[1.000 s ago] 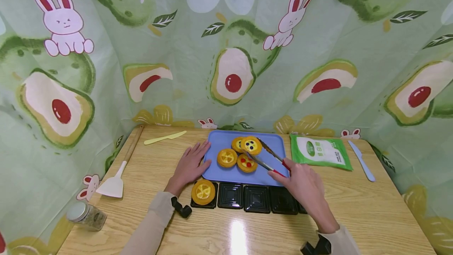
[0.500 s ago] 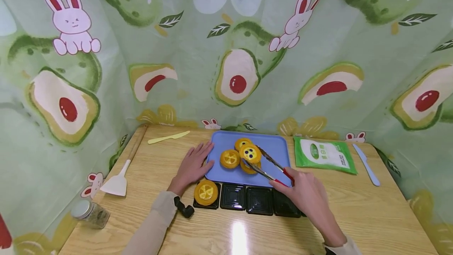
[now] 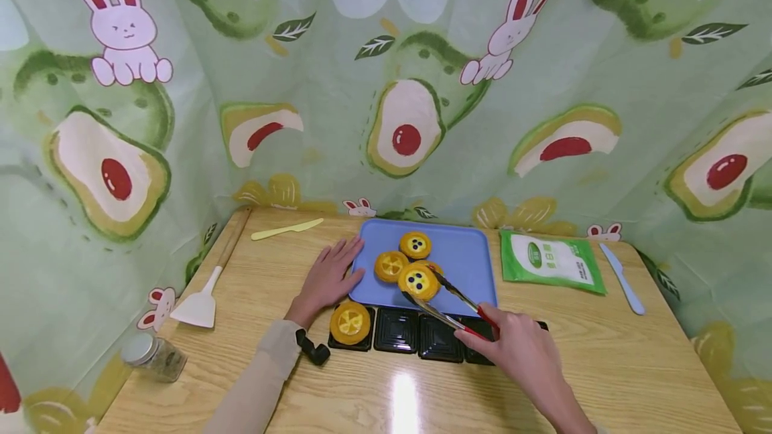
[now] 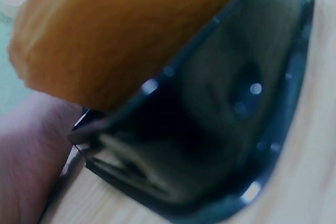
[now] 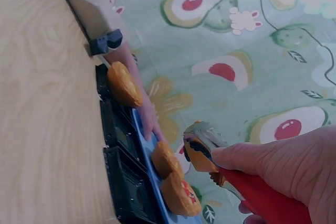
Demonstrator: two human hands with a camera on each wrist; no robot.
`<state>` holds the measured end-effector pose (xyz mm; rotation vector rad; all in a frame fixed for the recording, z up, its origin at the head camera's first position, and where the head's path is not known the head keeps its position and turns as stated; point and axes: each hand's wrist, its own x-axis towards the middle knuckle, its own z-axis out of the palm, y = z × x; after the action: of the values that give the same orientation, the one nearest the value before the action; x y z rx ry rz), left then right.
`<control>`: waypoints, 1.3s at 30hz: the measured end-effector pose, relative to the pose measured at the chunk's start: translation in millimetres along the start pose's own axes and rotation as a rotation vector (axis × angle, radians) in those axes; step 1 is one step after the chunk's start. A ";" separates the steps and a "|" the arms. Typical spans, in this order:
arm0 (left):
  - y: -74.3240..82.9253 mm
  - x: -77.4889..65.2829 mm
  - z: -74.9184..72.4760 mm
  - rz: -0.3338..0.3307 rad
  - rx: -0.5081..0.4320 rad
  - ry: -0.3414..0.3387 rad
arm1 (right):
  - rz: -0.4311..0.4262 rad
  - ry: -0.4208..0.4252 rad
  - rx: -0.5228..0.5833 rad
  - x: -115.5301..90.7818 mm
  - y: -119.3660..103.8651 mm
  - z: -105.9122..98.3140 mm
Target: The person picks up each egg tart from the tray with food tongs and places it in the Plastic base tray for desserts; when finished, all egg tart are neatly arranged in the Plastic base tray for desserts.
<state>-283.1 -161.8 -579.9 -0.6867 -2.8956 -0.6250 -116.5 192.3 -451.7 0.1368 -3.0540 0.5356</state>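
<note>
My right hand grips red-handled tongs. Between their tips is an egg tart with dark berries, held up over the blue tray, as the right wrist view confirms. Beneath it a red-topped tart is mostly hidden in the head view. Also on the tray lie a tart with yellow segments and another berry tart. My left hand rests at the tray's left edge, fingers extended. Another segment-topped tart sits in the leftmost black square container.
A row of black square containers runs along the tray's front. Left are a spatula, a yellow knife and a lidded jar. A green-and-white packet and a blue knife lie right.
The tongs have lifted the berry tart off the back tart and brought it toward the tray's front, over the red-topped one. My left hand stays at the tray's edge.
</note>
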 end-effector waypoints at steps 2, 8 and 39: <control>0.3 0.0 -0.5 -0.003 0.005 -0.004 | 0.012 -0.008 0.003 -3.7 -1.1 1.8; 1.0 -0.2 -1.0 -0.006 0.006 -0.009 | 0.011 -0.028 -0.013 -14.8 -3.3 8.1; 2.2 -0.7 0.7 0.016 -0.007 0.022 | -0.033 -0.082 -0.006 -33.7 -3.4 39.5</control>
<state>-281.4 -160.1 -579.9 -0.6980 -2.8660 -0.6376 -83.5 178.4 -489.4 0.2137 -3.1264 0.5319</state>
